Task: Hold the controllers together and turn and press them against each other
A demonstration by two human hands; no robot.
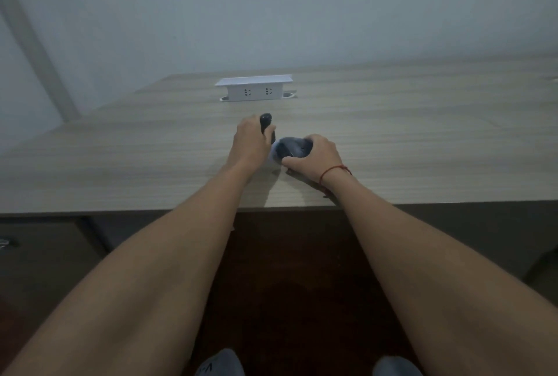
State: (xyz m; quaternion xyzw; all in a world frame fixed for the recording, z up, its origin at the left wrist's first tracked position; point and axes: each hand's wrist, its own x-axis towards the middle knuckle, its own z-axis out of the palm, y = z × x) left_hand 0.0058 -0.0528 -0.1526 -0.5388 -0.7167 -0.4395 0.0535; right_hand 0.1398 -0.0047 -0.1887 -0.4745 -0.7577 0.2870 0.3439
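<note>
My left hand (251, 137) grips a slim black object (267, 122) that stands upright out of my fist, its rounded top showing above the fingers. My right hand (314, 155) grips a rounded dark grey object (290, 148) low over the wooden desk (407, 146), with something pale under its left side. The two hands are close together, almost touching, over the middle of the desk. A red string bracelet (334, 170) circles my right wrist. What the two dark objects are I cannot tell in the dim light.
A white pop-up socket box (255, 88) with two outlets stands raised from the desk behind my hands. The desk's front edge (120, 212) runs across the view, dark cabinets (45, 261) below it. A plain wall rises behind. My shoes (222, 364) show at the bottom.
</note>
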